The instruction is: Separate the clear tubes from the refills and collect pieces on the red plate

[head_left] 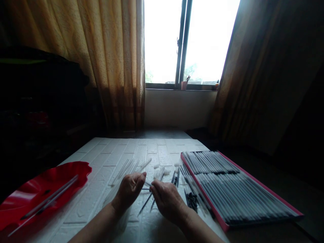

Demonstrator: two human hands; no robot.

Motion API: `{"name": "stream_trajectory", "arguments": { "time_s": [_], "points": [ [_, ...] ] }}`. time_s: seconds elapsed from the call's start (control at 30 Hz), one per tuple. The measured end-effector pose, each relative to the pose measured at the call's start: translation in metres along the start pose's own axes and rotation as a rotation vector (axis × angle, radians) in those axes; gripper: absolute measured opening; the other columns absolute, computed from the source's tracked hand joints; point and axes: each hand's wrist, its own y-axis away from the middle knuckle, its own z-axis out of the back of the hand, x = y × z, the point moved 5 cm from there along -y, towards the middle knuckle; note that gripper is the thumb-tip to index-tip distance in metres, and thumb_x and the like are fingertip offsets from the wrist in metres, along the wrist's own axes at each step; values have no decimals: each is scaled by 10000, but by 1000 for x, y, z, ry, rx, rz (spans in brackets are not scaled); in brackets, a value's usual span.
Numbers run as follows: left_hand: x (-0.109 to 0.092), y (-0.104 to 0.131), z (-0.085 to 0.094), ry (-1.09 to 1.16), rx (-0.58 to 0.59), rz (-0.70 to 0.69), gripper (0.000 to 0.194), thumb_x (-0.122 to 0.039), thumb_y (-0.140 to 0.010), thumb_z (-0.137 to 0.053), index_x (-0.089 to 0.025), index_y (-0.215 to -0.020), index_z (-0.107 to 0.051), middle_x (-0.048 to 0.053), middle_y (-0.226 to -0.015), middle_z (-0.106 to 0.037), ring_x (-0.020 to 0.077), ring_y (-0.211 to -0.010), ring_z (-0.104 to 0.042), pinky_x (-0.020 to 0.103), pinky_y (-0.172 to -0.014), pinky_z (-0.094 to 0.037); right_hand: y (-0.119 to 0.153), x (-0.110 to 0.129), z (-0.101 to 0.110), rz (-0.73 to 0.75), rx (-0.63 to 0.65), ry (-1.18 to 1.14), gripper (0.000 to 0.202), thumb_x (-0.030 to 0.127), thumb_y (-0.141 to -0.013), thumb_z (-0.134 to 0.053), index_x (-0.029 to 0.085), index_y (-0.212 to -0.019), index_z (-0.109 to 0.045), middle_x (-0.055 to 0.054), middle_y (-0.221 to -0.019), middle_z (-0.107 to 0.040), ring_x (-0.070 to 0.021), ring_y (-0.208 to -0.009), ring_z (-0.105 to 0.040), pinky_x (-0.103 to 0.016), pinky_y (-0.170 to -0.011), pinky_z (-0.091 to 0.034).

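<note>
The head view shows the left hand [130, 189] curled closed, thumb pressed to its fingers; whatever it may pinch inside is hidden. The right hand [168, 200] pinches one end of a thin dark stick [145, 189] that spans the gap between the hands, over the white table [83, 204]; its other end is hard to make out. Clear tubes [126, 168] lie beyond the left hand, blurred. Right of the hands, small black pieces [192, 201] sit near a pink-edged tray [224, 225] packed with tubes. A red dish [27, 189], cut off at the left edge, holds long rods [50, 199].
</note>
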Motion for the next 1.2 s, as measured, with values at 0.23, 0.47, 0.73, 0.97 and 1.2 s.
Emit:
{"name": "stream_trajectory", "arguments": {
  "time_s": [0.23,0.47,0.73,0.97,1.2],
  "points": [
    [5,-2,-9,40,41,37,460,-532,-863,-295,-231,-526,-211,-59,-528,-210,99,-477,-256,244,-464,-222,-1,-7,-3,-12,32,34,243,281,-944,-354,198,-876,-572,-32,-694,-680,-162,-625,-627,-243,-559,-303],
    [18,-8,-6,-14,172,118,591,-673,-826,-227,-210,-537,-453,-40,-518,-406,144,-514,-419,243,-514,-308,-6,-12,8,-66,67,122,228,316,-948,-387,221,-1013,-583,-34,-811,-726,-182,-731,-669,-241,-600,-347],
    [25,-6,1,-146,211,141,655,-687,-822,-144,-223,-578,-537,-36,-523,-479,168,-531,-493,247,-544,-348,11,-37,90,-347,-84,47,175,295,-861,-503,214,-899,-654,-17,-828,-692,-150,-721,-624,-218,-630,-406],
    [16,-6,8,-168,146,132,650,-692,-815,-175,-225,-552,-544,-33,-507,-501,163,-508,-511,232,-520,-340,56,-141,177,-724,-130,79,268,269,-796,-553,131,-984,-684,-56,-816,-711,-175,-740,-643,-231,-635,-443],
    [22,-9,8,-225,170,107,651,-696,-805,-184,-226,-539,-547,-28,-504,-526,162,-491,-517,231,-506,-338,86,-177,172,-845,-29,150,304,229,-784,-565,126,-1040,-690,-55,-843,-715,-149,-715,-638,-202,-576,-418]
  ]
}}
